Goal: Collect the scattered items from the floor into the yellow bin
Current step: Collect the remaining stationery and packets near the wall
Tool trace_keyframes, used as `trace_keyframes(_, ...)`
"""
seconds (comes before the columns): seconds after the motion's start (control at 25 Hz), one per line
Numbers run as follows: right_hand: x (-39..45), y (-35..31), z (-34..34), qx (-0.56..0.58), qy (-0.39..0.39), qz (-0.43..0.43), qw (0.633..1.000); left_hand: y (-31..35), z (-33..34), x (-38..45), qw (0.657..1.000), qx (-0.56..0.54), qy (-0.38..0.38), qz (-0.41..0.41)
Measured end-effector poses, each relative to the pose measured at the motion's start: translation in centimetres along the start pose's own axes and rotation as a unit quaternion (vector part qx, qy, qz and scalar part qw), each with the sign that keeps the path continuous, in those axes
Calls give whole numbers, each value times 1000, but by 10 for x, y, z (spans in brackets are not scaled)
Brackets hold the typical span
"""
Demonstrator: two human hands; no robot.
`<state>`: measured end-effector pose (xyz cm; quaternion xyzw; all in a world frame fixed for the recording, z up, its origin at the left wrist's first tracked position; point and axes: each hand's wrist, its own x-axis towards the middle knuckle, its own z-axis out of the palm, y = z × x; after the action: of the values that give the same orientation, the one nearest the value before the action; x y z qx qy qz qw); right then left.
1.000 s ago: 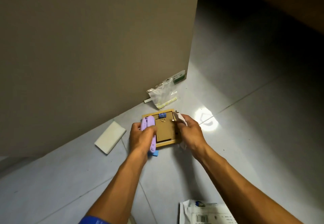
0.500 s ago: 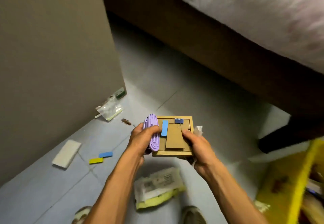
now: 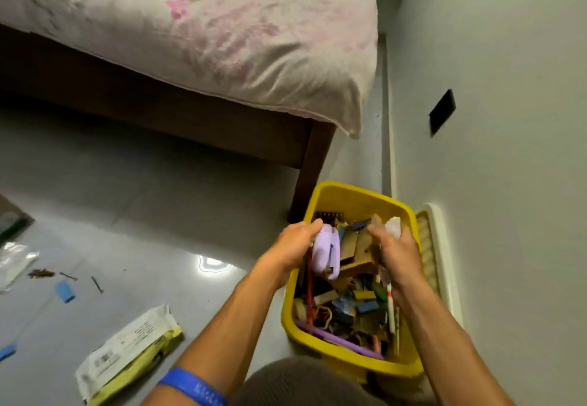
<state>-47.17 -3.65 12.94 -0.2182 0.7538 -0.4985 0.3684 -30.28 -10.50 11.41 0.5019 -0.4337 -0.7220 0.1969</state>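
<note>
The yellow bin (image 3: 347, 191) stands on the floor by the wall, full of several small items. Both my hands are over it. My left hand (image 3: 290, 246) grips a purple stapler-like item (image 3: 325, 254) at the bin's left rim. My right hand (image 3: 398, 254) holds the tilted wooden tray (image 3: 359, 246) together with a crumpled white scrap (image 3: 393, 226). On the floor to the left lie a white-and-yellow packet (image 3: 127, 351), a blue piece (image 3: 65, 291), another blue piece (image 3: 7, 351), a clear plastic bag (image 3: 12, 262) and two thin hairpins (image 3: 97, 284).
A bed with a dark wooden frame (image 3: 190, 126) and a pale sheet fills the top left; its leg stands right behind the bin. The wall (image 3: 508, 183) is close on the right. A white-edged flat object (image 3: 440, 262) sits between bin and wall.
I have turned right from the cabinet to the bin. Both hands carried the tray and the purple item over the bin, and the tray is now tilted into it.
</note>
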Motion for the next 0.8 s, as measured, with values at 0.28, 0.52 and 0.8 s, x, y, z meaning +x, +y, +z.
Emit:
trace_keyframes(0.28,-16,-3,88,-164,-130,-112,971,-18,-61,-22,986,3,155,62)
trace_keyframes(0.52,-88,36,250,-271,-384,-125,874,-73,-204,-62,947,-43,316,35)
trace_keyframes(0.8,-129,128,411,-420,-489,-188,741,-193,-362,-84,867,-16,487,-106)
